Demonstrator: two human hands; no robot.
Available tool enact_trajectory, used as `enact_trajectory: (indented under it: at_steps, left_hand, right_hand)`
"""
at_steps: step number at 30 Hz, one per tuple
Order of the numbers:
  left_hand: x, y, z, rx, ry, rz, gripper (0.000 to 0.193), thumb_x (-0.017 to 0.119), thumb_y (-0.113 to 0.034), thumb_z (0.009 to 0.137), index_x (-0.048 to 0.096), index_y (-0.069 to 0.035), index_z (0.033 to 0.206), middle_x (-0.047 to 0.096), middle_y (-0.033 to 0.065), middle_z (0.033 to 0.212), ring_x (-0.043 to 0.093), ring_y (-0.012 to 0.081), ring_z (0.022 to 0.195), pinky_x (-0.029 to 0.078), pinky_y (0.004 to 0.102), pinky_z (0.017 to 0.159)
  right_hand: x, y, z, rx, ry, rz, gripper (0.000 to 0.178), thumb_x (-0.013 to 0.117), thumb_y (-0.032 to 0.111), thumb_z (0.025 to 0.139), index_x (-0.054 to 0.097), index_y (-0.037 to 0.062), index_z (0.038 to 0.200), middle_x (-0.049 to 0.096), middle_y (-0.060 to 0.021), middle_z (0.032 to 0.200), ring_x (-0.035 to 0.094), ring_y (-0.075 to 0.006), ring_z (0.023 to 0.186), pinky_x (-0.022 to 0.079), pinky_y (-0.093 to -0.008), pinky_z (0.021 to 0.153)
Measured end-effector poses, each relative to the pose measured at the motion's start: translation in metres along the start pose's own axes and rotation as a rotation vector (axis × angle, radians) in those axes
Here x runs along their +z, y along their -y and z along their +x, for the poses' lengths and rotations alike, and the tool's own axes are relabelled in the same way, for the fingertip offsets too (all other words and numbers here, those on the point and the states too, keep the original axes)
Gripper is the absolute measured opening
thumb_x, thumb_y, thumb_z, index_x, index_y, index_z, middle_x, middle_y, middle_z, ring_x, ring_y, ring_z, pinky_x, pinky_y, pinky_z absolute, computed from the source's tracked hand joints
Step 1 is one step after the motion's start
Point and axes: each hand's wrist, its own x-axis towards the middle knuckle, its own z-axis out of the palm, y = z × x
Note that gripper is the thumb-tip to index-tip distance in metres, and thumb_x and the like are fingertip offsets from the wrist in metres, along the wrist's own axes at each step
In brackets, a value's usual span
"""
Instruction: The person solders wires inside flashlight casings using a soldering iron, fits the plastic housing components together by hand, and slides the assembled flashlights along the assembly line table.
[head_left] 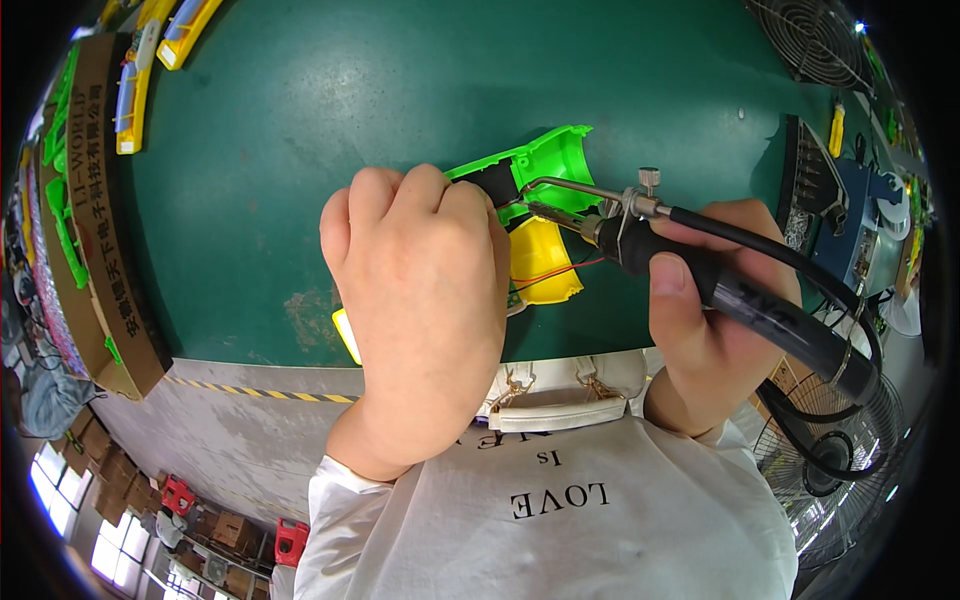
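Observation:
My right hand [722, 290] is closed round the black handle of a soldering iron [790, 335]. A thin bent metal feed tube [580, 187] is clamped alongside its tip. The tip and tube end reach into a green plastic shell half [555, 165], which has a dark part inside. My left hand [425, 270] is closed over the shell's left end, back of the hand up; its fingertips are hidden. Beside and nearer than the green shell is a yellow shell half [540, 260], partly behind the left hand. Red and black wires [565, 271] run across it.
Green mat [300, 90] covers the table. A cardboard box [110, 230] with green parts stands at the left edge, yellow pieces [135, 95] beside it. At the right are a black stand [815, 175], a yellow-handled tool [836, 130] and a fan [805, 40]. A white bag [560, 410] sits at the near edge.

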Motion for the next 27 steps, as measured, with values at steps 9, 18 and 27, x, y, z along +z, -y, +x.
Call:
enact_trajectory:
  at_steps: [9,18,27]
  left_hand:
    - [0.002,0.001,0.000,-0.012,-0.008,-0.007,0.008,0.062,-0.003,0.060,0.058,-0.005,0.067,0.053,0.0037,0.067,0.047,0.0211,0.070,0.035,0.0311,0.072]
    - [0.005,0.001,-0.001,0.007,-0.039,-0.008,0.006,0.060,-0.005,0.060,0.055,-0.004,0.062,0.051,0.0053,0.066,0.046,0.0221,0.070,0.035,0.0329,0.071]
    - [0.007,0.001,-0.003,0.003,-0.066,-0.018,0.006,0.057,-0.007,0.061,0.053,-0.004,0.059,0.049,0.0067,0.065,0.046,0.0225,0.072,0.035,0.0341,0.072]
  right_hand:
    - [0.000,0.000,0.000,-0.046,0.011,-0.018,0.022,0.062,0.012,0.067,0.055,-0.0051,0.078,0.051,-0.0066,0.072,0.047,-0.0112,0.063,0.037,-0.0217,0.058]
    - [-0.029,-0.025,-0.002,-0.368,-0.400,-0.099,0.032,0.059,0.024,0.070,0.052,-0.0057,0.080,0.051,-0.0089,0.072,0.046,-0.0093,0.055,0.036,-0.0181,0.045]
    - [-0.067,-0.064,-0.020,-0.178,-0.628,0.201,0.033,0.048,0.023,0.074,0.047,-0.0087,0.084,0.047,-0.0112,0.081,0.053,-0.0193,0.064,0.046,-0.0281,0.052]
